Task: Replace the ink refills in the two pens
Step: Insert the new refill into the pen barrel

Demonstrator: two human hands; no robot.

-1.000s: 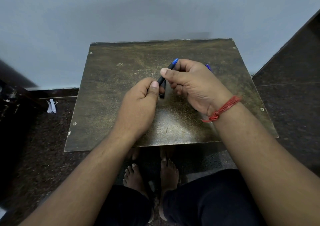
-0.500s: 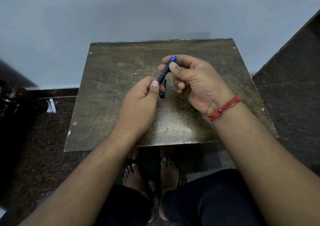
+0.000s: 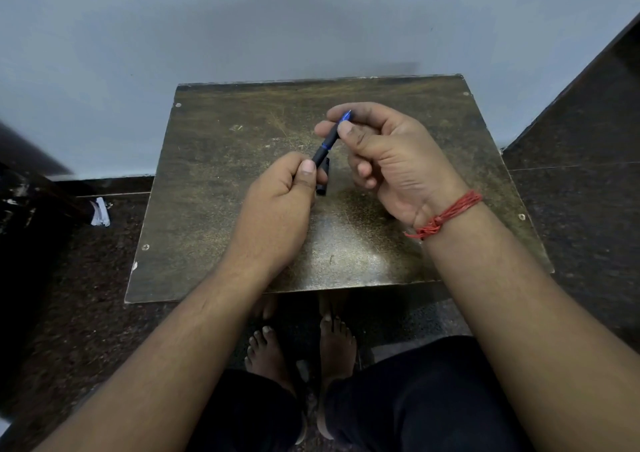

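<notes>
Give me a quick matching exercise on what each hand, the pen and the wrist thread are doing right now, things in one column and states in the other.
Things:
1. left hand
2. right hand
3. pen
4. red thread

States:
A. tied round the right wrist
B. pinches the blue-tipped upper end of the pen
C. slants up and away over the table, held at both ends
D. grips the black lower end of the pen

Pairs: 1-D, 2-B, 3-C, 4-A
</notes>
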